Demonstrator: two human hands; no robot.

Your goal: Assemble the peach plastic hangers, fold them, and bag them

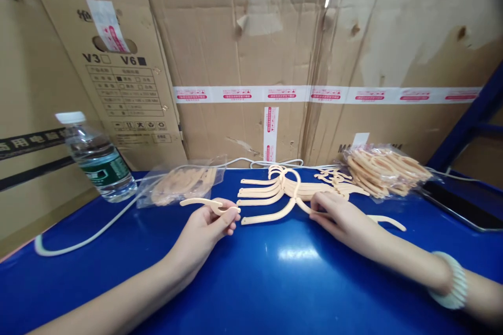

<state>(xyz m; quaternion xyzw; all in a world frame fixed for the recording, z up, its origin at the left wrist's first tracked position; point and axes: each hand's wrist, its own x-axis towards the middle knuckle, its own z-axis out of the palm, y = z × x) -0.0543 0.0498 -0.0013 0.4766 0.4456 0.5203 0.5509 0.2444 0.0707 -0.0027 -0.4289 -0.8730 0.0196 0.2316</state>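
Note:
My left hand (206, 227) pinches a small beige plastic hanger piece (200, 202) just above the blue table (251, 282). My right hand (340, 217), fingers closed, grips the near one of a stack of beige plastic hangers (271, 191) lying at the table's middle; its curved arm (267, 215) sticks out to the left and another end (389, 221) shows past my wrist. A white beaded bracelet (451, 285) is on my right wrist.
A clear bag of beige pieces (183, 184) lies at the back left, another fuller bag (387, 170) at the back right. A water bottle (100, 159) leans at the left. A white cable (82, 241) curves across the table. Cardboard boxes (275, 52) wall the back.

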